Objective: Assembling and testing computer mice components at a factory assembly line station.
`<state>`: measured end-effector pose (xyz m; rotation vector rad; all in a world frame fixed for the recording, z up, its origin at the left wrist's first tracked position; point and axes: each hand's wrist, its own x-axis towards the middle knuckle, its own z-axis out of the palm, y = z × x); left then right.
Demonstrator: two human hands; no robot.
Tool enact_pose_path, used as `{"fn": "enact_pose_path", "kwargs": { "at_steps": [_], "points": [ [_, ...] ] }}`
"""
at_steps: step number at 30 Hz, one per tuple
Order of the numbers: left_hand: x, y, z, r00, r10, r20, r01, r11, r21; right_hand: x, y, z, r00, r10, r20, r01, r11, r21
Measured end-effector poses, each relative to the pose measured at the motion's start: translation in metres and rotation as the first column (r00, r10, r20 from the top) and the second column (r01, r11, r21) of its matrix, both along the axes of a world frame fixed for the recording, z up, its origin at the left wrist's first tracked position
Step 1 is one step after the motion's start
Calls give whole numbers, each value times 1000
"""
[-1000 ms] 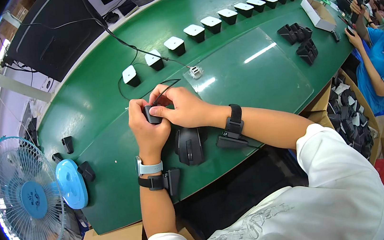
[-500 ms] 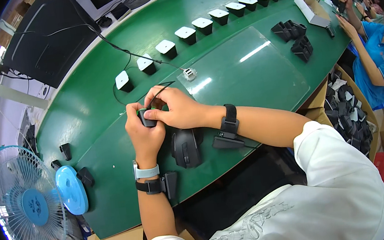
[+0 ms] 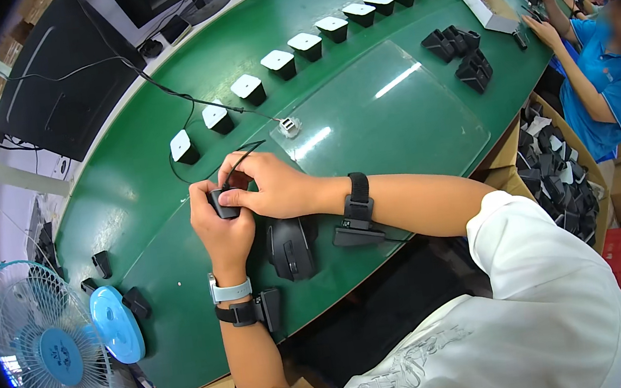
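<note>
While left hand point(image 3: 224, 234) pinches small black plastic block point(image 3: 224, 210) between thumb and fingers, right hand point(image 3: 271, 188) presses thumb against it, index finger curled beside thin black cable point(image 3: 245, 150) at its top. Block held above glossy green tabletop point(image 3: 178, 311), near rounded black computer mouse point(image 3: 291, 251). Step in hand, I'd judge: working cable end at block; in or out, can't tell. Next move calls for firm left grip, right fingers lined up with cable. Whether right fingertips pinch cable itself: hidden.

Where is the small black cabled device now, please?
Left of centre in the head view, the black device is held between the left hand and right hand over the green table.
</note>
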<state>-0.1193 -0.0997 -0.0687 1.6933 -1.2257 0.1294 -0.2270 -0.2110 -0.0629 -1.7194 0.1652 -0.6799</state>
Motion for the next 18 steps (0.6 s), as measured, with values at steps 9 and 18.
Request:
{"fn": "enact_pose_path", "kwargs": {
  "at_steps": [9, 18],
  "points": [
    [-1, 0, 2, 1000, 9, -12, -9, 1000, -3, 0, 1, 2, 1000, 0, -27, 0, 1000, -11],
    [1, 0, 1, 1000, 14, -14, -14, 1000, 21, 0, 0, 2, 999, 21, -27, -20, 999, 37]
  ]
}}
